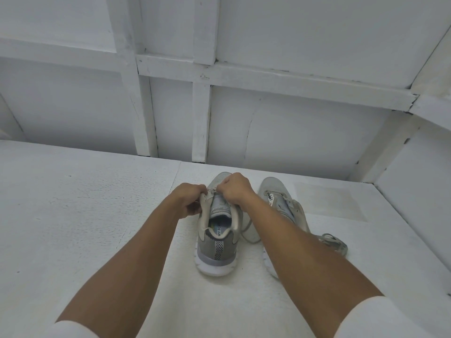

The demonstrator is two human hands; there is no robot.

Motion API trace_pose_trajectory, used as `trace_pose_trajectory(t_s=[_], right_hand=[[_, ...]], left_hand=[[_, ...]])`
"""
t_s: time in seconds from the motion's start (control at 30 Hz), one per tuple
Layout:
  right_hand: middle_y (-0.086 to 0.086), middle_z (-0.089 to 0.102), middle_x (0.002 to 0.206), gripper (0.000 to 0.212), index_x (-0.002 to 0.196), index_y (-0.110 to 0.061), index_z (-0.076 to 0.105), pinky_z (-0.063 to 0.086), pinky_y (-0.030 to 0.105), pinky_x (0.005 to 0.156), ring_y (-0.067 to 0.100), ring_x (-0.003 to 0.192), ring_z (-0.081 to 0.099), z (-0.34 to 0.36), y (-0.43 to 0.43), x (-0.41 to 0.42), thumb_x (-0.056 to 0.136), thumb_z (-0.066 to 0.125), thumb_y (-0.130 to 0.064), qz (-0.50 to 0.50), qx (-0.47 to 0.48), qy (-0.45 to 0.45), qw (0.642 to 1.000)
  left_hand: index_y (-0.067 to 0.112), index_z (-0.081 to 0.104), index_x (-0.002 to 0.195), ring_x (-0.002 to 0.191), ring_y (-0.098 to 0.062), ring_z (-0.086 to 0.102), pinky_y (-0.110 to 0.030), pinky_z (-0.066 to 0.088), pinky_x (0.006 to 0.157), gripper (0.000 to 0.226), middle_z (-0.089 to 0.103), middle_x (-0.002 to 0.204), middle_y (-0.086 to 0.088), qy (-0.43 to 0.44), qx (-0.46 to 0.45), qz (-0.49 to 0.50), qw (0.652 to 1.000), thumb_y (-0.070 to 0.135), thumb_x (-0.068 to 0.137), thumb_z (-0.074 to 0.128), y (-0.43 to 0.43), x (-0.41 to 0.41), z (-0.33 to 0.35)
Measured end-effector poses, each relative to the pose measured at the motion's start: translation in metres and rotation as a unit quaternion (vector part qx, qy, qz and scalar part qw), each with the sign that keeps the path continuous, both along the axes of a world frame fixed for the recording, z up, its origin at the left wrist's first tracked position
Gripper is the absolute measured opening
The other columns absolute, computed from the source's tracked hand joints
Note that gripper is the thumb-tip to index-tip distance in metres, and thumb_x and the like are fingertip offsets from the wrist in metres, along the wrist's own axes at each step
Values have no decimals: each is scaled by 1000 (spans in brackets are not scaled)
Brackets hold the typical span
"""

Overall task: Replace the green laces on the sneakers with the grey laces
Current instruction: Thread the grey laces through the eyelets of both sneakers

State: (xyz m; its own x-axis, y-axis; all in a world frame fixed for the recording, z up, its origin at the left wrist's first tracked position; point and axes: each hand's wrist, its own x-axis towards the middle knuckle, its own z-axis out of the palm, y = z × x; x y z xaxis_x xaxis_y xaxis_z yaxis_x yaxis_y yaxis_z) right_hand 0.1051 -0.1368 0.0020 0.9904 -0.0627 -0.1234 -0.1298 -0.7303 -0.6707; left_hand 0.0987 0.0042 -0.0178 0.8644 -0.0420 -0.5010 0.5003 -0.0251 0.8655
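Bare white booth: painted panel walls (292, 123), textured surface (73, 203).

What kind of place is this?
Likely a plain purpose-built work booth, not a lived-in room: a white textured surface, a white board wall behind it, braced with painted battens.

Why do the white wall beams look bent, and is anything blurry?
Head view: the wide-angle lens bows the wall beams near the edges. Head view: light is soft and even, no glare, faint shadow by the sneaker. Head view: sleeves at the bottom corners are blurred; the grey lace between left hand and right hand is too small to see sharply.
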Motion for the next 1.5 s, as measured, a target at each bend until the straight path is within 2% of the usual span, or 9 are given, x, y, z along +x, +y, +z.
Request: trace_pose_trajectory(t_s=[0.53, 0.67, 0.73, 0.87, 0.93, 1.03, 1.17, 1.4, 1.5], right_hand=[[9, 71, 98, 20, 93, -6, 74, 53, 35, 84, 27, 97, 63, 3, 5, -6, 86, 57, -12, 15, -54, -14, 998], [6, 53, 125, 37, 123, -19, 57, 38, 39, 94, 29, 118, 46, 17, 0, -32, 87, 60, -25, 17, -189, -82, 979], [8, 47, 123, 43, 125, -15, 49, 41, 39, 91, 29, 114, 44, 18, -8, -55, 85, 61, -26, -4, -186, -128, 974], [3, 51, 102, 30, 98, -13, 48, 36, 28, 67, 18, 87, 50, 6, -21, -103, 85, 66, -33, -74, 5, -109, 991], [0, 56, 91, 30, 93, -11, 51, 36, 19, 57, 12, 76, 50, -1, -24, -117, 87, 67, -36, -92, 51, -100, 989], [-6, 57, 77, 29, 90, -10, 53, 37, 8, 50, 3, 62, 49, -7, -21, -126, 91, 63, -38, -96, 92, -99, 986], [-6, 56, 78, 26, 88, -12, 52, 39, 6, 52, 1, 63, 49, -9, -18, -126, 91, 64, -35, -103, 101, -104, 984], [-4, 58, 84, 27, 91, -12, 53, 38, 4, 53, 1, 67, 51, -12, -20, -128, 91, 65, -36, -113, 119, -103, 981], [-4, 58, 86, 27, 92, -12, 53, 38, 4, 53, 1, 69, 52, -13, -19, -127, 91, 64, -37, -112, 116, -100, 982]], left_hand=[[6, 67, 90, 79, -21, 59, -32, 51, 72, 10, 65, 88, -11, -63, 12, -9, 998, 13, 92, 60, -5, -7, 0], [-1, 54, 101, 81, -25, 61, -33, 51, 69, 12, 60, 95, -15, -100, -67, 40, 992, 6, 100, 44, 6, 0, 2], [0, 48, 100, 83, -25, 65, -35, 53, 72, 12, 59, 95, -13, -118, -172, 158, 965, 2, 101, 36, 25, 10, 15], [7, 47, 75, 52, -14, 57, -25, 50, 50, 25, 50, 72, -6, -150, -433, 360, 812, -1, 96, 38, 97, 35, 60], [15, 48, 76, 39, -7, 44, -17, 33, 36, 24, 45, 66, 1, -190, -330, 336, 862, 5, 97, 43, 102, 33, 75], [20, 56, 90, 40, -7, 39, -14, 27, 35, 19, 50, 66, 0, -236, 47, 103, 965, 7, 98, 46, 57, 18, 62], [14, 68, 97, 64, -12, 57, -18, 39, 57, 19, 65, 75, 0, -254, 418, -240, 838, 18, 97, 50, 8, -6, 14], [2, 66, 98, 93, -34, 61, -35, 47, 76, 23, 69, 98, -17, -248, 496, 32, 831, 16, 95, 48, 85, 28, 52], [6, 56, 125, 101, -33, 60, -37, 48, 82, 32, 69, 107, -17, -246, 486, 15, 839, 18, 95, 53, 82, 28, 51]])
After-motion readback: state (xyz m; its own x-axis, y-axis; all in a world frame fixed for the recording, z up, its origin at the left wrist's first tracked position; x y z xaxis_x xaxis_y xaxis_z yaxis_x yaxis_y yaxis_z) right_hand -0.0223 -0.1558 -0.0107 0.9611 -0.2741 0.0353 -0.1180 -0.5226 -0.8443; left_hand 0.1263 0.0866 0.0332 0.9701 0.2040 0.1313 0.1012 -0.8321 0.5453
